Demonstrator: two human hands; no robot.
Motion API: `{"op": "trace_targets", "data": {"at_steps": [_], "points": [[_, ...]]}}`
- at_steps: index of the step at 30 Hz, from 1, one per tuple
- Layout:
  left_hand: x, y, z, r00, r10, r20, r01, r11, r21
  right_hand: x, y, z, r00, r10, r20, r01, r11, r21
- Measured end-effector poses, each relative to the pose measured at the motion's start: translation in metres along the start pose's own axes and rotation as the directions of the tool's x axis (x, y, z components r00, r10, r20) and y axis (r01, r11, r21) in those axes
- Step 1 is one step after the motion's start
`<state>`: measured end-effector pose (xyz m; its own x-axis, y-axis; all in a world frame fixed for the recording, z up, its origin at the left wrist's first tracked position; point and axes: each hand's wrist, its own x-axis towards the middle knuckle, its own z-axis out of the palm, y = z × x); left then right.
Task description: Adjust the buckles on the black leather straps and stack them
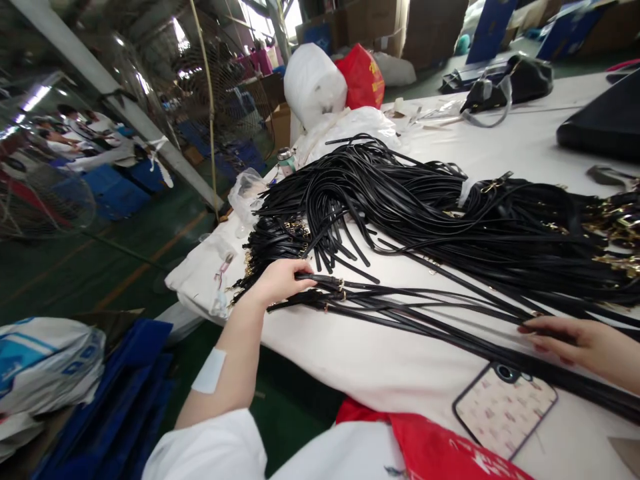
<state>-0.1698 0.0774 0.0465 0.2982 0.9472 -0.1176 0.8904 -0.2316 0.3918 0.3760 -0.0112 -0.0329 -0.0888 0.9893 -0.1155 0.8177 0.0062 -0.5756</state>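
My left hand (286, 279) pinches the end of a thin black strap, close to its gold buckle (341, 284). Several long black straps (400, 319) run from there along the front of the white table toward the right. Over the same straps, my right hand (570, 341) has its thumb and fingers closed around a strap; the exact grip is partly hidden. Behind both hands lies a big heap of black straps (400, 193) with loose ends. Gold metal fittings (620, 230) cluster at the heap's right end.
A phone in a patterned case (505, 403) lies near my right forearm. Farther back on the table (540, 137) are a black bag (525, 80), clear plastic and a white roll (314, 83). Blue boards (115, 400) and a white sack (50, 363) stand at lower left.
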Motion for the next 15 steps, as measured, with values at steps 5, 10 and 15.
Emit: {"op": "trace_targets", "data": {"at_steps": [5, 10, 15], "points": [[0.016, 0.001, 0.032, 0.991, 0.071, -0.112, -0.060, 0.993, 0.103, -0.004, 0.016, 0.015, 0.993, 0.102, 0.061, -0.096, 0.991, -0.088], [0.050, 0.061, 0.074, 0.967, 0.253, -0.033, -0.254, 0.967, -0.023, -0.013, -0.005, 0.023, 1.000, -0.026, -0.005, 0.025, 0.988, -0.154], [0.097, 0.133, 0.108, 0.907, 0.421, 0.031, -0.419, 0.907, -0.051, -0.031, -0.042, 0.022, 0.997, -0.070, -0.042, 0.064, 0.990, -0.127]]}}
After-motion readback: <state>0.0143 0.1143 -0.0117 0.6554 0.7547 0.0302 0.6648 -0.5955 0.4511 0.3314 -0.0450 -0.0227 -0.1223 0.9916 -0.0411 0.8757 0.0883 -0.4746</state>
